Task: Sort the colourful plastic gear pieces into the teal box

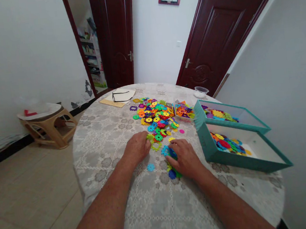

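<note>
My left hand (137,147) rests at the near edge of a heap of colourful plastic flower-shaped discs (157,114). Its fingers are curled together against a yellow-green disc (150,138); the fingertips are partly hidden. A yellow-green open-centred piece (156,146) lies just beside them. To the right, my right hand (184,157) bends its thumb and fingers around dark blue discs (172,153). A light blue disc (164,150) touches that group. Below this hand lie another blue disc (172,174) and some green ones, partly covered. A single light blue disc (150,167) sits between my forearms.
Two teal-edged box halves (245,161) holding discs stand on the right of the round cloth-covered table (98,142). Behind the heap are a clear tub of pieces (185,112) and a clear lid-like dish (201,91). Eyeglasses (122,97) lie on papers at back left.
</note>
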`<state>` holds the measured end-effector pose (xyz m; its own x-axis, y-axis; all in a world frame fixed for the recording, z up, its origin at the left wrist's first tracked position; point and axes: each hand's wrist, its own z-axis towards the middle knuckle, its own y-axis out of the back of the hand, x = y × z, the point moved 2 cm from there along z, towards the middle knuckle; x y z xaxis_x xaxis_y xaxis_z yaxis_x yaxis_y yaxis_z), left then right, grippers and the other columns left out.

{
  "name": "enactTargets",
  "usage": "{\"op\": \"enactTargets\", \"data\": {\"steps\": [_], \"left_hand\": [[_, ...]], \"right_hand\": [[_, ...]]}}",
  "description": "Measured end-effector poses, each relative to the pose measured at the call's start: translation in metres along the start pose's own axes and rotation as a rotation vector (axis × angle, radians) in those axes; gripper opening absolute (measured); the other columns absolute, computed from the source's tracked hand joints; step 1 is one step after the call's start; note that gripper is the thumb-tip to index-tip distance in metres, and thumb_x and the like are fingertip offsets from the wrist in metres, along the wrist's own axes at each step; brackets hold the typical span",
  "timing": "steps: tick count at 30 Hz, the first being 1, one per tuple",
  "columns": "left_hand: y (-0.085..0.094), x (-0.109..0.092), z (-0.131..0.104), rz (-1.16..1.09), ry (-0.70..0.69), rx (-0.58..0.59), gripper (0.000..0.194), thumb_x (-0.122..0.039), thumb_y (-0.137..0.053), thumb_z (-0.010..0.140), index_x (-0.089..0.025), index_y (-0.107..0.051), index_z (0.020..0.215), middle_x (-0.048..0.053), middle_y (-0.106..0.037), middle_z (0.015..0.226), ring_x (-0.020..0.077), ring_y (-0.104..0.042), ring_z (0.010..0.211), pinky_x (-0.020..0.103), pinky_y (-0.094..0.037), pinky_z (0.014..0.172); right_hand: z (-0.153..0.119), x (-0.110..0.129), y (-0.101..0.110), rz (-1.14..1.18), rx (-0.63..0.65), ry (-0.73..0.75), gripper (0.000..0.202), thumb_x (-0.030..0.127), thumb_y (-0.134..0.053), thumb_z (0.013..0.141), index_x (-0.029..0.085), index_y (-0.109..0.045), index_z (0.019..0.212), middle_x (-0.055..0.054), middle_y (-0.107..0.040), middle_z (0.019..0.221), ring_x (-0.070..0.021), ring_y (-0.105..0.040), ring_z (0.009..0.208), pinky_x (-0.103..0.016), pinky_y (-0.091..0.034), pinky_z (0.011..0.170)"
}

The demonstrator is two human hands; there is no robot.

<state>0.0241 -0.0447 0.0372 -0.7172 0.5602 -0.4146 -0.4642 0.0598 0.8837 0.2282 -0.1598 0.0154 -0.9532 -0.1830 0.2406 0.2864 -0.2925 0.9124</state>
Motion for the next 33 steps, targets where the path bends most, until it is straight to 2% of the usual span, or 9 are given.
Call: {"op": "enactTargets", "data": {"steps": [3,6,13,16,21,25,28,33], "left_hand": [[0.004,0.003,0.002,-0.184,0.034,-0.048,0.021,-0.025,-0.052,0.094,-0.019,-0.067,0.107,0.005,-0.072,0.093,0.0208,-0.066,0.087,0.031,-0.05,0.081],[0.003,0.003,0.001,-0.326,0.006,-0.005,0.027,-0.027,-0.056,0.093,-0.021,-0.068,0.116,0.001,-0.071,0.09,0.0183,-0.065,0.082,0.029,-0.049,0.077],[-0.007,0.0,0.0,-0.347,-0.03,0.028,0.034,-0.029,-0.052,0.097,-0.022,-0.067,0.126,0.003,-0.073,0.091,0.0202,-0.067,0.085,0.033,-0.051,0.086],[-0.009,0.001,0.0,-0.406,-0.023,0.036,0.033,-0.031,-0.049,0.099,-0.022,-0.065,0.126,0.001,-0.071,0.085,0.0194,-0.066,0.081,0.032,-0.05,0.08],[-0.01,0.002,0.001,-0.603,-0.01,0.092,0.025,-0.034,-0.053,0.095,-0.021,-0.066,0.111,0.001,-0.07,0.09,0.0158,-0.065,0.074,0.029,-0.049,0.071],[-0.011,0.002,0.002,-0.773,0.065,0.124,0.031,-0.039,-0.054,0.092,-0.019,-0.066,0.112,-0.001,-0.067,0.079,0.0149,-0.063,0.066,0.027,-0.047,0.062],[-0.008,0.002,0.003,-0.862,0.146,0.14,0.033,-0.041,-0.056,0.089,-0.017,-0.066,0.111,-0.001,-0.066,0.072,0.0144,-0.06,0.059,0.025,-0.044,0.056],[0.001,-0.002,0.003,-0.875,0.214,0.13,0.033,-0.039,-0.059,0.086,-0.017,-0.064,0.109,-0.001,-0.068,0.07,0.0132,-0.059,0.054,0.023,-0.041,0.051]], "right_hand": [[0.003,0.007,-0.004,-0.105,0.032,-0.053,0.034,0.044,-0.069,0.093,0.021,-0.069,0.118,-0.015,-0.067,0.126,-0.0355,-0.054,0.118,-0.049,-0.042,0.099],[0.007,0.007,-0.003,-0.182,0.037,-0.088,0.034,0.046,-0.069,0.092,0.021,-0.068,0.115,-0.015,-0.068,0.121,-0.0352,-0.054,0.115,-0.048,-0.041,0.096],[0.006,0.002,0.0,-0.245,0.049,-0.079,0.032,0.046,-0.068,0.089,0.019,-0.065,0.105,-0.016,-0.066,0.113,-0.0342,-0.055,0.111,-0.047,-0.039,0.099],[0.004,0.001,0.0,-0.235,0.014,-0.063,0.03,0.043,-0.066,0.089,0.018,-0.063,0.106,-0.016,-0.065,0.111,-0.0335,-0.055,0.109,-0.047,-0.038,0.101],[0.003,-0.01,0.0,-0.095,-0.125,-0.05,0.031,0.04,-0.061,0.092,0.016,-0.06,0.112,-0.015,-0.065,0.109,-0.0324,-0.057,0.109,-0.047,-0.041,0.102],[0.003,-0.021,0.0,0.111,-0.252,-0.092,0.034,0.041,-0.058,0.094,0.017,-0.058,0.117,-0.014,-0.067,0.111,-0.0312,-0.062,0.107,-0.046,-0.047,0.098],[0.002,-0.022,0.004,0.239,-0.267,-0.143,0.033,0.041,-0.058,0.094,0.019,-0.058,0.119,-0.012,-0.07,0.111,-0.029,-0.066,0.105,-0.042,-0.05,0.094],[0.002,-0.015,0.017,0.354,-0.279,-0.184,0.031,0.039,-0.06,0.092,0.021,-0.059,0.118,-0.009,-0.072,0.107,-0.0264,-0.068,0.102,-0.039,-0.053,0.092]]}}
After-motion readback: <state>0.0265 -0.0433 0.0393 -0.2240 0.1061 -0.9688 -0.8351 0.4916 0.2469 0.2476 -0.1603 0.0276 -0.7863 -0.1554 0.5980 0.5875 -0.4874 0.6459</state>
